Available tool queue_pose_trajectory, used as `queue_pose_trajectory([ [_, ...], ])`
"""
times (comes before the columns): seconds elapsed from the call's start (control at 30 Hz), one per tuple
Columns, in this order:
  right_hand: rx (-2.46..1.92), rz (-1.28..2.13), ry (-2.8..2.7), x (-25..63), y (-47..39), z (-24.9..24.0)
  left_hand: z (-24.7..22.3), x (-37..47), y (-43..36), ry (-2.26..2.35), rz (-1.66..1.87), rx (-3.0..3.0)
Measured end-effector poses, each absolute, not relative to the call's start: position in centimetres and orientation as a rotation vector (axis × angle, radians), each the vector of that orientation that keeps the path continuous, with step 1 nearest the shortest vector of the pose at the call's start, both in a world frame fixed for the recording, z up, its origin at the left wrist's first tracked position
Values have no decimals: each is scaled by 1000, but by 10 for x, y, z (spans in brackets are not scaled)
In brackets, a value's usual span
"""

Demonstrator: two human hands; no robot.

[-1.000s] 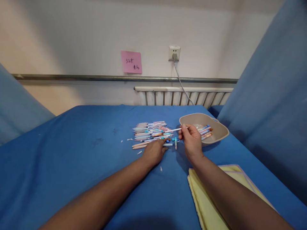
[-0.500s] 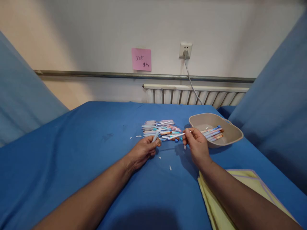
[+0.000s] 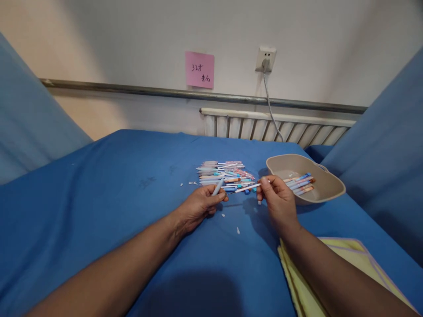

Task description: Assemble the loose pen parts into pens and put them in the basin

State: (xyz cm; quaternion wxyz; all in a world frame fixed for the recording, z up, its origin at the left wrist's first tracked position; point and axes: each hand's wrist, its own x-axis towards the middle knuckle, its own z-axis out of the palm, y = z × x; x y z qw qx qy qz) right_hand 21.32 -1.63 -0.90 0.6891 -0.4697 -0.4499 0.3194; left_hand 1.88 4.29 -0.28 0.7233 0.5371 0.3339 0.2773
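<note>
My left hand (image 3: 202, 203) is closed around a pale grey-blue pen barrel (image 3: 218, 187), which tilts up past the thumb. Between the thumb and fingers of my right hand (image 3: 280, 200) is pinched a thin white pen refill (image 3: 247, 188). Its dark tip points left and reaches close to my left fingertips; whether it touches them I cannot tell. Just behind both hands lies a pile of pen parts (image 3: 221, 169), with pale barrels, white refills and patterned or coloured pieces.
A beige basin (image 3: 325, 191) holding several pens stands right of the pile. Small white tips (image 3: 238, 230) are scattered on the blue cloth (image 3: 109, 220). A folded yellow towel (image 3: 346, 251) lies under my right forearm. Behind are a radiator (image 3: 244, 125) and a plugged-in socket (image 3: 265, 59).
The refill in my right hand has come nearer to my left hand, tip first. Both hands keep their holds. The whole view has shifted slightly.
</note>
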Motion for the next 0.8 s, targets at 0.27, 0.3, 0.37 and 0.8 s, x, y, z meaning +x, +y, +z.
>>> queue_pose_trajectory([
  [0.27, -1047, 714, -1008, 213, -18, -9, -3, 18, 43, 760, 634, 1181],
  [0.3, -1050, 715, -1012, 213, -18, -10, -3, 18, 43, 760, 637, 1178],
  [0.37, -1057, 712, -1021, 213, -18, -10, -4, 18, 43, 761, 638, 1176],
  [0.8, -1058, 708, -1023, 213, -18, -11, -5, 19, 44, 775, 640, 1188],
])
